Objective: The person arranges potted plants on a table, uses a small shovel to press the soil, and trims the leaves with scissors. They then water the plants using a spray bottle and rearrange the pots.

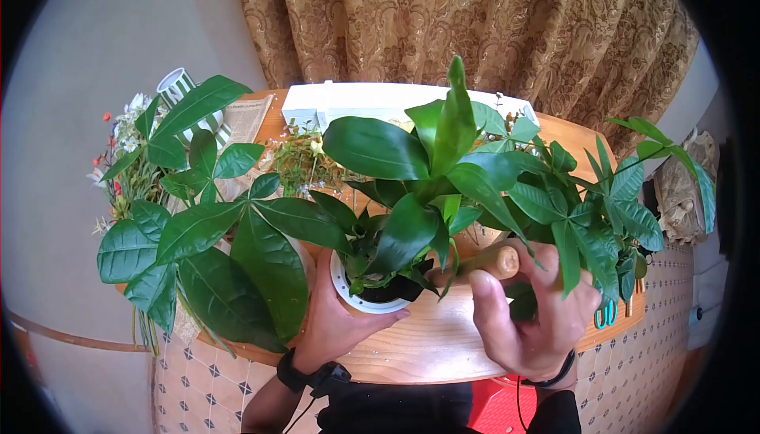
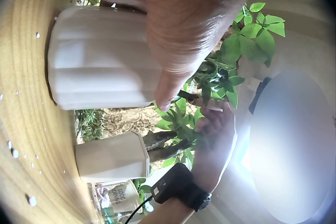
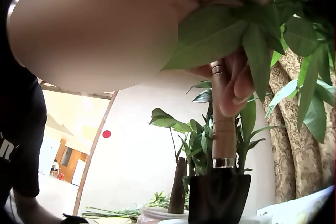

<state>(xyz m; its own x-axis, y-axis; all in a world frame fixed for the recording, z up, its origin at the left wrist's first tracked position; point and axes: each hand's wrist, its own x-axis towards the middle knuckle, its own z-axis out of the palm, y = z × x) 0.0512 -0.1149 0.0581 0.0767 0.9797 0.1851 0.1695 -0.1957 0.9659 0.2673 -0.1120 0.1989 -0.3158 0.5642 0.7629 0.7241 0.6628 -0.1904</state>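
A white round pot (image 1: 396,306) holding a leafy green plant (image 1: 380,157) stands at the table's front. My left hand (image 1: 336,323) grips its left side, thumb along the front; in the left wrist view that hand (image 2: 184,29) covers part of the fluted pot (image 2: 100,58). To the pot's right, my right hand (image 1: 538,323) holds a small trowel by its wooden handle (image 1: 499,262). The right wrist view has fingers (image 3: 239,85) round the handle (image 3: 224,134), with the black blade (image 3: 219,195) pointing down at the pot. Leaves hide the blade's tip in the head view.
Broad-leaved plants flank the pot at left (image 1: 269,276) and right (image 1: 586,236). Behind lie a white box (image 1: 364,101) and small dried flowers (image 1: 301,165). Teal scissors (image 1: 606,315) lie at the right edge. A white angular pot (image 2: 113,158) stands nearby, with white bits (image 2: 32,201) on the table.
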